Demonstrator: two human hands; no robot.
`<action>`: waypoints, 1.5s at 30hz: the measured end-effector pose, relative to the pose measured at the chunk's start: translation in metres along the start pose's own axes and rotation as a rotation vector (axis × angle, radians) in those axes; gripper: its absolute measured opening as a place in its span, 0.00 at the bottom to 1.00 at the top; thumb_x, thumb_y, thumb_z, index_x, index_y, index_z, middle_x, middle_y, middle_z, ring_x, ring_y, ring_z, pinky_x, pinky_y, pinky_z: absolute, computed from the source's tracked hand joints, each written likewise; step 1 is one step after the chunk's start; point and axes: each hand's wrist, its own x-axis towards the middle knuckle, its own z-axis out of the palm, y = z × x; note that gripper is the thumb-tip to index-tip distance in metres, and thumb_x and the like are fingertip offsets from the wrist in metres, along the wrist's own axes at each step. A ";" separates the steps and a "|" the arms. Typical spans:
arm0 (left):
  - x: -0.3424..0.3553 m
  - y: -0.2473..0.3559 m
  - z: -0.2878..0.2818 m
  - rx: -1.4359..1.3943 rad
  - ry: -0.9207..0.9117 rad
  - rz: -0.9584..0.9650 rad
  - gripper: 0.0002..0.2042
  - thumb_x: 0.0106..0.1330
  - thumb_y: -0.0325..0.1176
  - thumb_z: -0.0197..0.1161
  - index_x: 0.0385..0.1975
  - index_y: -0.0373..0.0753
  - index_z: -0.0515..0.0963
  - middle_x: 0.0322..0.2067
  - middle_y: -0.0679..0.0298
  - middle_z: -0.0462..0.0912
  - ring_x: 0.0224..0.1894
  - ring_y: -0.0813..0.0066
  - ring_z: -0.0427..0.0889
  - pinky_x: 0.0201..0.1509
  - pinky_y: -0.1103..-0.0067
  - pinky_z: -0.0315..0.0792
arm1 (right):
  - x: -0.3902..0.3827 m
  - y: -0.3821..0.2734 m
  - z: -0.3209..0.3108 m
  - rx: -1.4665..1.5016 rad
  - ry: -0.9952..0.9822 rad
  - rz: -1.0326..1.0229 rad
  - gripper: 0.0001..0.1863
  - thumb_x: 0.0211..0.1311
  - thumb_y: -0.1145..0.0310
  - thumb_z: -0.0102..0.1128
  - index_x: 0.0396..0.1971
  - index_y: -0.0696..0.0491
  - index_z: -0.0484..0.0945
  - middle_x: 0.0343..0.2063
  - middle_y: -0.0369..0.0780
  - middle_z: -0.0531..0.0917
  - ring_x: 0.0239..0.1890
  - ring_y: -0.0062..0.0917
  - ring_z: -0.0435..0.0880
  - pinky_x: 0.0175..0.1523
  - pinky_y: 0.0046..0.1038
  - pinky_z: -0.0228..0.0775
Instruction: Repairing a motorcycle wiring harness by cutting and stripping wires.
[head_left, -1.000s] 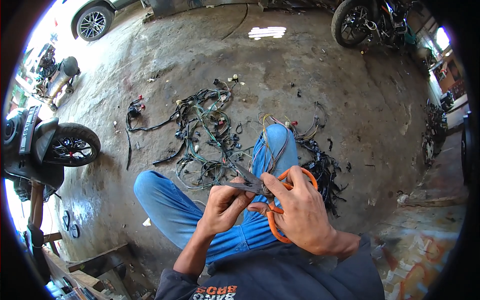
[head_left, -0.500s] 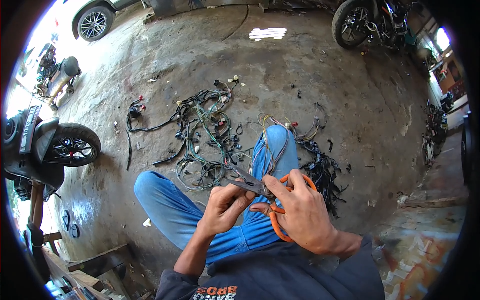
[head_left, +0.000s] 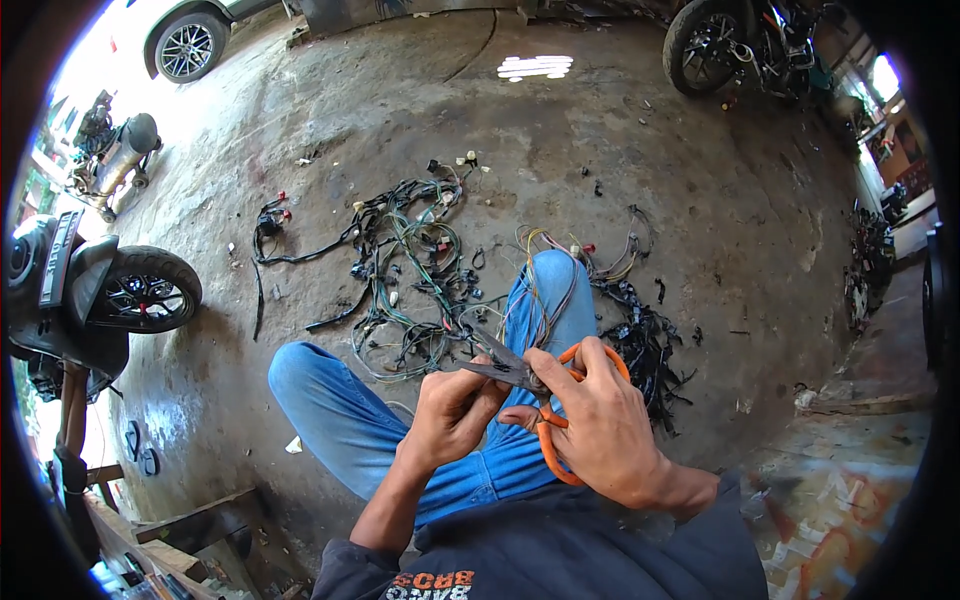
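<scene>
My right hand is wrapped on orange-handled shears, whose dark metal blades point up and left over my lap. My left hand is closed in a pinch just under the blades; what lies between its fingers is too hidden to name. Beyond the blades lies a tangled wiring harness with green wires and small connectors on the concrete floor. More coloured wires run over my raised right knee, and black scraps are heaped to its right.
A scooter wheel stands at the left, a metal tank on wheels behind it, a car wheel at the top left and a motorbike at the top right. A wooden frame is at the lower left, sandals nearby.
The shears in my right hand have shifted and turned very slightly since a second ago. My left hand has stayed in almost the same spot.
</scene>
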 end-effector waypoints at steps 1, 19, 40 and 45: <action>0.000 0.001 -0.002 0.008 -0.021 -0.024 0.06 0.66 0.21 0.58 0.38 0.31 0.81 0.20 0.58 0.76 0.18 0.73 0.75 0.25 0.78 0.69 | -0.001 0.000 0.000 0.018 -0.012 0.024 0.31 0.57 0.47 0.70 0.54 0.52 0.76 0.35 0.45 0.70 0.33 0.39 0.78 0.31 0.40 0.73; 0.003 0.001 -0.004 0.034 -0.063 -0.030 0.06 0.67 0.21 0.58 0.41 0.32 0.79 0.21 0.60 0.75 0.18 0.75 0.71 0.24 0.80 0.66 | 0.003 0.008 -0.005 0.079 -0.122 0.090 0.24 0.61 0.49 0.68 0.49 0.50 0.76 0.28 0.43 0.75 0.24 0.36 0.83 0.27 0.35 0.76; 0.010 -0.004 0.004 -0.626 -0.101 -0.292 0.20 0.74 0.34 0.54 0.59 0.28 0.68 0.16 0.79 0.56 0.15 0.91 0.51 0.20 0.85 0.45 | -0.125 0.027 0.100 0.209 -0.261 0.482 0.31 0.58 0.66 0.70 0.61 0.54 0.70 0.51 0.51 0.72 0.54 0.44 0.76 0.56 0.39 0.72; 0.012 0.004 0.000 -0.704 -0.149 -0.355 0.26 0.74 0.34 0.53 0.67 0.27 0.62 0.16 0.79 0.56 0.15 0.91 0.51 0.21 0.85 0.45 | -0.098 0.040 0.066 0.061 -0.459 0.381 0.27 0.67 0.47 0.58 0.57 0.50 0.76 0.39 0.47 0.84 0.38 0.50 0.85 0.43 0.48 0.77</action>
